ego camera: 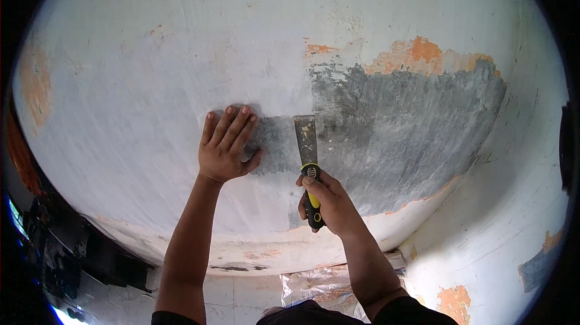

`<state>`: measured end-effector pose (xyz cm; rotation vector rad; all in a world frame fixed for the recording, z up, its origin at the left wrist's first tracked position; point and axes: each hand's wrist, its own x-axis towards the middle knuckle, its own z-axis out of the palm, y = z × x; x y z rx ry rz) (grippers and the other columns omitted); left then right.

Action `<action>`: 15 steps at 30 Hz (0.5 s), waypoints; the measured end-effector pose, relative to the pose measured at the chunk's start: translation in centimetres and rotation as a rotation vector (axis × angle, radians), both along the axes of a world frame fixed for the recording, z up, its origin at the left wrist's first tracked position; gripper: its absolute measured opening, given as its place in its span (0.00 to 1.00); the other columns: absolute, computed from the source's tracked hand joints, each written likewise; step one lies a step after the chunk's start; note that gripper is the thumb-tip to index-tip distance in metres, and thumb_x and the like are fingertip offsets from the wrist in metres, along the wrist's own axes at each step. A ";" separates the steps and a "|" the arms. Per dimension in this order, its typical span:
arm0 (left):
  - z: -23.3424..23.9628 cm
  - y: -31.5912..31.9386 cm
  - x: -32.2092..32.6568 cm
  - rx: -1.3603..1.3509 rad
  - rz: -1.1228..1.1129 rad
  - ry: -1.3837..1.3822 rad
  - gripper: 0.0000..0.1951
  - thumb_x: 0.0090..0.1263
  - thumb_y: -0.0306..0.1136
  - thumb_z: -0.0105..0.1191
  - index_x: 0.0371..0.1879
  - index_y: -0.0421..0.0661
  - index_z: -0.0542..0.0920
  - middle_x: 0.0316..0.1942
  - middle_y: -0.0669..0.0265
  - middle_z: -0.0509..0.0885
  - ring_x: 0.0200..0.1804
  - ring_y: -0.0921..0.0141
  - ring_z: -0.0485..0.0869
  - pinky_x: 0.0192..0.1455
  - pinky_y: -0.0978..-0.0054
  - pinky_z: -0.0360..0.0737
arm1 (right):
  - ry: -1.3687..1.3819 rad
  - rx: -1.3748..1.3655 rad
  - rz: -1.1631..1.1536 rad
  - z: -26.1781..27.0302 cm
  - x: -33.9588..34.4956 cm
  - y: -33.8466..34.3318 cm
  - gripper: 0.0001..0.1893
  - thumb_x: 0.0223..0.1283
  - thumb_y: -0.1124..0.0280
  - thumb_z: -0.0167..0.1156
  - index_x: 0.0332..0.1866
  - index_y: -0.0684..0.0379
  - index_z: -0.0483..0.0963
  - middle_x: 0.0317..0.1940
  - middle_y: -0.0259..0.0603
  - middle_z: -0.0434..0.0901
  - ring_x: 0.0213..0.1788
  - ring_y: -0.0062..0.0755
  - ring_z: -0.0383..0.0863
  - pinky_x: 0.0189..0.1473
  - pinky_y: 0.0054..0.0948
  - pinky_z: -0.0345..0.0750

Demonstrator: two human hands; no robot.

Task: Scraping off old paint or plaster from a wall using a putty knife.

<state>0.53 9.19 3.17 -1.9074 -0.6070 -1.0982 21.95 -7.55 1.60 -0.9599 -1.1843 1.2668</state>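
Observation:
My left hand (228, 146) lies flat, fingers spread, against a painted wall (244, 62), at the left end of a narrow grey bare strip (276, 143). In my right hand (324, 198) is a putty knife (308, 143) with a black and yellow handle and a stained metal blade. Its blade points up the wall, with the edge at the top of the grey strip. To the right of the blade spreads a large grey patch (398, 134) where the pale coating is gone, topped by a ragged orange layer (426, 53).
An adjoining wall (489, 220) with orange and grey patches meets this one at the right. A crumpled plastic sheet (317, 284) lies on the tiled floor (222, 298) below. Dark objects (99, 252), unclear in kind, stand at the lower left.

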 end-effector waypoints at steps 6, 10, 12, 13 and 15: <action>-0.1 0.1 0.2 -0.002 -0.001 0.000 0.32 0.64 0.54 0.55 0.68 0.56 0.74 0.73 0.69 0.68 0.76 0.64 0.63 0.79 0.51 0.52 | 0.017 0.000 0.009 -0.3 0.6 0.2 0.16 0.74 0.54 0.51 0.46 0.58 0.71 0.18 0.39 0.76 0.19 0.24 0.76 0.16 0.24 0.69; -0.2 0.1 0.0 -0.002 0.020 0.003 0.32 0.65 0.55 0.55 0.68 0.56 0.74 0.73 0.69 0.68 0.76 0.65 0.63 0.79 0.51 0.51 | -0.019 0.018 0.011 -0.4 0.0 0.2 0.16 0.74 0.55 0.50 0.46 0.58 0.71 0.18 0.39 0.76 0.19 0.23 0.76 0.16 0.24 0.69; -0.3 0.2 0.2 -0.010 0.016 0.005 0.32 0.65 0.56 0.54 0.67 0.56 0.74 0.73 0.69 0.68 0.76 0.65 0.63 0.79 0.52 0.50 | -0.011 0.041 0.017 -1.8 0.2 0.4 0.16 0.75 0.54 0.50 0.45 0.59 0.69 0.19 0.36 0.76 0.18 0.22 0.76 0.17 0.23 0.70; -0.3 0.2 0.2 -0.010 0.019 0.005 0.32 0.65 0.56 0.54 0.67 0.56 0.74 0.73 0.69 0.68 0.76 0.65 0.63 0.79 0.52 0.50 | -0.011 0.042 0.020 -2.0 0.2 0.7 0.16 0.75 0.54 0.50 0.45 0.59 0.69 0.19 0.36 0.76 0.18 0.22 0.76 0.17 0.23 0.70; -0.2 0.1 0.3 -0.017 0.020 0.012 0.32 0.65 0.56 0.54 0.67 0.56 0.74 0.73 0.69 0.68 0.76 0.65 0.63 0.79 0.52 0.50 | 0.077 0.063 0.024 -1.8 0.1 0.9 0.17 0.75 0.54 0.50 0.45 0.59 0.69 0.20 0.37 0.76 0.19 0.22 0.77 0.17 0.23 0.71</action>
